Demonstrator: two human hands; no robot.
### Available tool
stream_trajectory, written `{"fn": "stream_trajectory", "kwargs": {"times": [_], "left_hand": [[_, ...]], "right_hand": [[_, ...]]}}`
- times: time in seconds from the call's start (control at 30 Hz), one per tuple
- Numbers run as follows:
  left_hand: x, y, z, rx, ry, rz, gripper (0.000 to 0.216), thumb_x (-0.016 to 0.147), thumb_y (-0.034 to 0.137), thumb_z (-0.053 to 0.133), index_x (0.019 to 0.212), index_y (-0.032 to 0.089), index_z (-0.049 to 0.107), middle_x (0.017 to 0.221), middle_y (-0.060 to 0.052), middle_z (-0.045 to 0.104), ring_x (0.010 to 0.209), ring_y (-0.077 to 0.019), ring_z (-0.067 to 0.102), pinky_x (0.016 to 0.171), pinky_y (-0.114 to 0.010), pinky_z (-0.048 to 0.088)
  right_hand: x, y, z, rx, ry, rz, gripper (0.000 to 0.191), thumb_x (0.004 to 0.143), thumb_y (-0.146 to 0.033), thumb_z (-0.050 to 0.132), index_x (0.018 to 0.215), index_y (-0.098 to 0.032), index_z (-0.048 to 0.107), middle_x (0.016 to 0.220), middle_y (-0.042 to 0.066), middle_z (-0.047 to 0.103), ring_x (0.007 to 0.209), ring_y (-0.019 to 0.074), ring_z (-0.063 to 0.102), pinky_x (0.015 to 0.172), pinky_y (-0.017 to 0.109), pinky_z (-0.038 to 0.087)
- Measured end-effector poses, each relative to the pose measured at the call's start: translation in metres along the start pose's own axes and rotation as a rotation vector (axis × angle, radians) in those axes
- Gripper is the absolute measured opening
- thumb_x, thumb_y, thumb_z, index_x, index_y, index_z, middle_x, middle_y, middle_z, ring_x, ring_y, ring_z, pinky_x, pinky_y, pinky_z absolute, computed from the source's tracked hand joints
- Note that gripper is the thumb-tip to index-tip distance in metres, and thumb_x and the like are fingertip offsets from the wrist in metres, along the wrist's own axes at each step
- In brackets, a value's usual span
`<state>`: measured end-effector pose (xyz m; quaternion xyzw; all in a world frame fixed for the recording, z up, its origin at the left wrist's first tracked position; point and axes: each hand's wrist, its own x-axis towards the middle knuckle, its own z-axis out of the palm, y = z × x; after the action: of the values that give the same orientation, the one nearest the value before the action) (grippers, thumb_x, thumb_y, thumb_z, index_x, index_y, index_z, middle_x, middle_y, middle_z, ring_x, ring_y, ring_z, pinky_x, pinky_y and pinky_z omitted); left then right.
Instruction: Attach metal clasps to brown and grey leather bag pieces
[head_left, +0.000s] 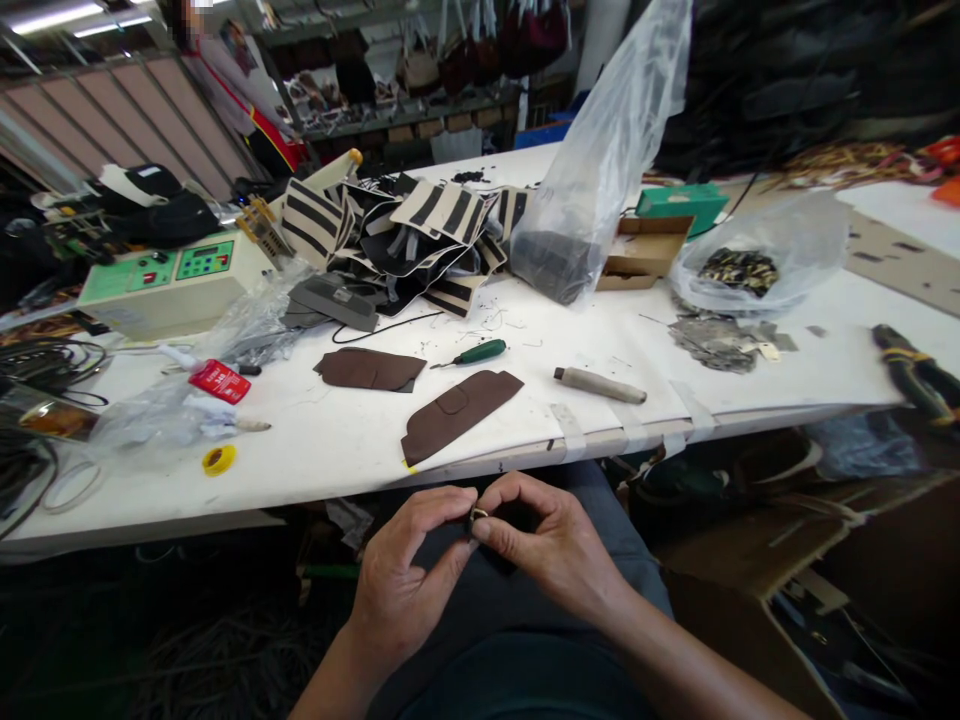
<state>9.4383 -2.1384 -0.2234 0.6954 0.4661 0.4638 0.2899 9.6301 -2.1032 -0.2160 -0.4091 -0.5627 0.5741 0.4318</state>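
My left hand (409, 580) and my right hand (547, 550) meet over my lap, just below the table's front edge. Both pinch a small metal ring (478, 514) on a dark strap piece (504, 545) between thumbs and fingertips. On the white table (315, 450) above them lie two brown leather pieces (457, 412) (369, 369), a green-handled screwdriver (474, 353) and a grey-handled tool (600, 385).
A heap of striped black and cream pieces (420, 235) sits at the back, beside a clear plastic bag (600, 170) and a bag of metal fittings (739, 270). A control box (169, 280), red packet (219, 381), yellow tape roll (219, 459) lie left. Another person (247, 95) stands far back.
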Motion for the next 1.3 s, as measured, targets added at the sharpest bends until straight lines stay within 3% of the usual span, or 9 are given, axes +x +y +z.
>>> {"fn": "stream_trajectory", "kwargs": {"times": [0.17,0.3,0.4,0.67,0.8,0.97,1.1,1.3], "left_hand": [[-0.003,0.004,0.004,-0.187,0.082,-0.176,0.071,0.088,0.011,0.075,0.15,0.035,0.047,0.147,-0.009,0.058,0.13,-0.0279,0.064,0.103,-0.043,0.061],[-0.005,0.005,0.0,-0.294,0.073,-0.415,0.056,0.084,0.022,0.082,0.137,0.028,0.063,0.126,-0.008,0.073,0.113,-0.0245,0.072,0.098,-0.036,0.062],[-0.007,0.003,-0.001,-0.35,0.082,-0.476,0.044,0.086,0.027,0.082,0.128,0.026,0.069,0.109,-0.006,0.078,0.099,-0.0201,0.075,0.093,-0.031,0.062],[-0.014,-0.004,0.001,-0.26,0.085,-0.429,0.035,0.084,0.025,0.083,0.118,0.029,0.076,0.11,-0.004,0.078,0.1,-0.0193,0.075,0.095,-0.029,0.06],[-0.01,-0.004,-0.003,-0.318,0.081,-0.486,0.049,0.083,0.026,0.084,0.13,0.03,0.071,0.112,-0.005,0.078,0.103,-0.0219,0.075,0.098,-0.033,0.059],[0.003,-0.004,-0.012,-0.398,-0.038,-0.481,0.051,0.08,0.027,0.086,0.129,0.027,0.074,0.123,-0.01,0.073,0.106,-0.0263,0.073,0.095,-0.036,0.06],[0.006,-0.007,-0.017,-0.456,-0.15,-0.413,0.039,0.081,0.025,0.085,0.12,0.025,0.079,0.115,-0.011,0.072,0.105,-0.0266,0.071,0.094,-0.036,0.06],[0.007,-0.008,-0.02,-0.415,-0.121,-0.383,0.038,0.076,0.024,0.089,0.113,0.026,0.082,0.103,-0.009,0.075,0.094,-0.0237,0.071,0.085,-0.033,0.06]], "right_hand": [[-0.004,0.008,0.006,-0.027,0.116,-0.163,0.006,0.087,-0.024,0.081,0.084,-0.022,0.076,0.085,0.001,0.073,0.081,0.0168,0.069,0.078,0.028,0.053],[-0.005,0.008,0.009,-0.085,0.161,-0.245,0.005,0.088,-0.025,0.081,0.085,-0.023,0.077,0.085,0.003,0.073,0.08,0.0183,0.069,0.077,0.03,0.054],[-0.004,0.008,0.01,-0.101,0.163,-0.257,0.007,0.088,-0.026,0.081,0.085,-0.023,0.076,0.084,0.002,0.072,0.079,0.0183,0.069,0.075,0.03,0.055],[-0.001,0.007,0.009,-0.136,0.108,-0.265,0.003,0.089,-0.025,0.079,0.09,-0.023,0.077,0.089,0.003,0.074,0.084,0.019,0.07,0.078,0.03,0.056],[0.002,0.007,0.007,-0.173,0.087,-0.337,0.005,0.089,-0.019,0.078,0.088,-0.023,0.077,0.087,0.003,0.073,0.082,0.0182,0.07,0.075,0.029,0.056],[0.003,0.007,0.005,-0.174,0.046,-0.341,0.005,0.089,-0.019,0.078,0.088,-0.024,0.077,0.091,0.006,0.075,0.086,0.0202,0.072,0.075,0.031,0.059],[0.002,0.008,0.003,-0.113,-0.027,-0.319,0.003,0.09,-0.021,0.077,0.087,-0.023,0.077,0.092,0.007,0.075,0.088,0.0209,0.073,0.078,0.033,0.06],[0.005,0.006,0.0,-0.04,-0.103,-0.298,0.004,0.089,-0.019,0.079,0.09,-0.023,0.077,0.087,0.005,0.075,0.084,0.0199,0.071,0.077,0.032,0.058]]}}
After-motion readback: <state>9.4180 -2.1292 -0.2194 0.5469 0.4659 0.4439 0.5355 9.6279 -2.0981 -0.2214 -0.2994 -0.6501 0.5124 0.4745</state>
